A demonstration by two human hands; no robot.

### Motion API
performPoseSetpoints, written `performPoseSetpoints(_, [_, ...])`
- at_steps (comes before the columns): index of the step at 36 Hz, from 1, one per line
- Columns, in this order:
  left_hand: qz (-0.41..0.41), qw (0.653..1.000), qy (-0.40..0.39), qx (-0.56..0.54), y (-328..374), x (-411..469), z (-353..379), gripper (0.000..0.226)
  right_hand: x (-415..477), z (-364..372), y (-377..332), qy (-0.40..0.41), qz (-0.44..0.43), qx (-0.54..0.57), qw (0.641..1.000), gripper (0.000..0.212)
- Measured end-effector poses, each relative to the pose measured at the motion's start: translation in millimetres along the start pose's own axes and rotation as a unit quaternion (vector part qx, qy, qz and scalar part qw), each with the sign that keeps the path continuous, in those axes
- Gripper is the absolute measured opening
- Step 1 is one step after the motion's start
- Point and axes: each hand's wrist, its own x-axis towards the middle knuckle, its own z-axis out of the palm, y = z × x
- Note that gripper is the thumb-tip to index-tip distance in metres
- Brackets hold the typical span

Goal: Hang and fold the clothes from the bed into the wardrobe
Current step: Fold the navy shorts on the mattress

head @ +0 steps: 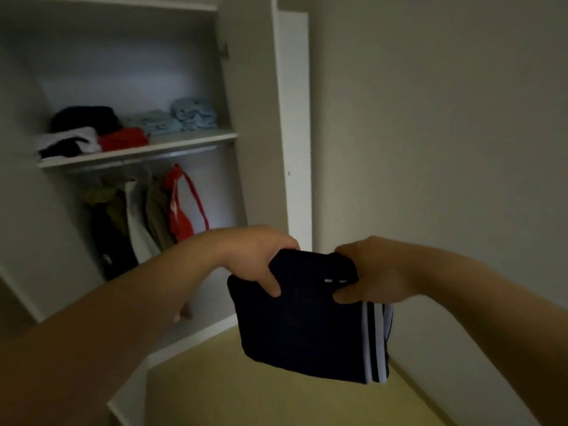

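Both my bare forearms reach forward and close in toward each other. My left grip comes in knuckles-up, its fingers curled over the upper left corner of the folded navy garment. My right grip is clamped on the upper right corner, so both are grasping the same piece of cloth. The garment hangs down from them as a flat dark rectangle, with white stripes running down its right edge. It is held in the air, touching nothing but my grips. Below it lies a flat yellow-green surface – I cannot tell whether it is the bed. Beyond, to the left, stands the open wardrobe. Its shelf carries folded piles: light blue clothes at the right, a red piece at the front, and black and white ones to the left. Under the shelf hang several garments, a red one at the right and olive, white and dark ones beside it. A plain pale wall fills the right side – dim and blurred.
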Motion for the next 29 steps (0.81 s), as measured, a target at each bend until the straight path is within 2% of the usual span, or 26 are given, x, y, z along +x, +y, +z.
performPoseSetpoints(5, [-0.038, 0.998, 0.027, -0.033, -82, -15, -49, 0.056, 84, -46, -41, -0.039, -0.015, -0.029, 0.999, 0.043])
performPoseSetpoints(12, [-0.053, 0.995, 0.032, -0.074, -199, -7, -113, 0.058, 220, -101, -83, -0.079, -0.027, -0.038, 0.996, 0.028])
performPoseSetpoints(17, [-0.068, 0.993, 0.041, -0.082, -275, 6, -158, 0.055, 311, -136, -107, -0.073, -0.072, -0.026, 0.994, 0.05])
performPoseSetpoints(20, [-0.081, 0.992, 0.053, -0.08, -311, 15, -186, 0.053, 359, -157, -119, -0.071, -0.081, -0.043, 0.993, 0.05])
performPoseSetpoints(24, [-0.099, 0.989, 0.062, -0.088, -348, 30, -221, 0.051, 415, -186, -134, -0.053, -0.075, -0.098, 0.991, 0.067])
performPoseSetpoints(29, [-0.118, 0.988, 0.073, -0.062, -383, 51, -264, 0.055, 473, -227, -146, -0.058, -0.077, -0.132, 0.987, 0.057])
